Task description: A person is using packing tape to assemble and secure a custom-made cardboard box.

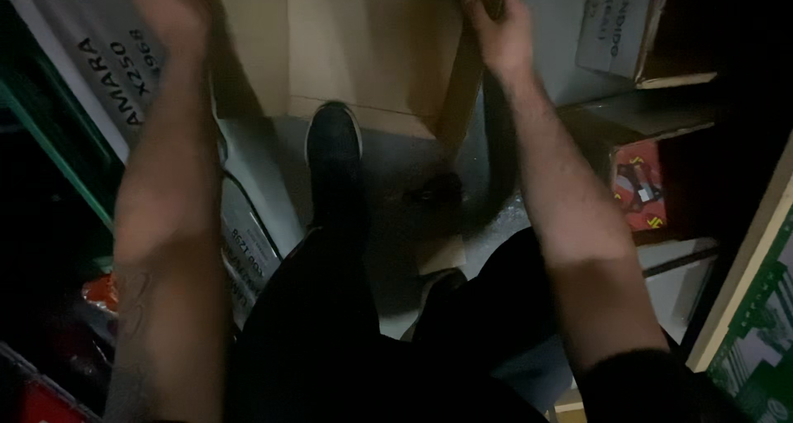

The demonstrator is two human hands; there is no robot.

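Holding: both hands are up at the far end of a brown cardboard box point(372, 47), which stands on the grey floor point(396, 167) straight ahead of the person.
Left hand: the left hand point(169, 14) is at the box's left top corner; it is blurred, so I cannot tell whether its grip is clenched on the cardboard or only laid against it.
Right hand: the right hand point(500, 30) is at the box's right top corner, its grip closed over the cardboard edge, fingers curled on top.
Box position: the box fills the top middle of the view, its near bottom edge resting on the floor just beyond the toe of the shoe.
Shoe: a dark shoe point(333, 146) with a pale sole rim points at the box, its toe just beside the box's lower edge.
Legs: dark trousers point(330, 324) fill the lower middle, between the two bare forearms.
Left side: a flat white carton point(99, 68) with dark print leans beside the left forearm, next to a green shelf rail point(49, 134).
Right side: a white printed carton point(615, 22) sits near the top right corner, and below it a red package point(638, 183) lies on a dark shelf.
Bottom right: a green and white printed box point(760, 324) stands at the frame's edge.
Light: the scene is dim and the far sides are too dark to read.
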